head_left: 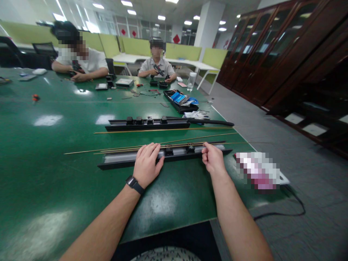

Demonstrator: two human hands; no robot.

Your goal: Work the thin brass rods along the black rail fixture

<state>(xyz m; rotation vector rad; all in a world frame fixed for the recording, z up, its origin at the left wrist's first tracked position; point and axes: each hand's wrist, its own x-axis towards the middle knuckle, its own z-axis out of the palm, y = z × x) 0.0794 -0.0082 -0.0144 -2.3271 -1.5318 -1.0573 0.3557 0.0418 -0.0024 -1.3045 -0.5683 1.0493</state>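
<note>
A long black channel-shaped rail with a pale inner strip lies crosswise in front of me, with dark blocks sitting in it. My left hand rests over the rail, fingers stretched out across its far edge and the thin rods there. At the rail's right part, my right hand is closed in a pinch on a thin brass-coloured rod; its fingertips partly hide the grip. Several similar rods run alongside, one sticking out far to the left.
Beyond lies a second black rail with several blocks. Behind it are white gloves, an open black tool case and a clear bottle. A blurred-out item sits at the right table edge. Two people work across the green table.
</note>
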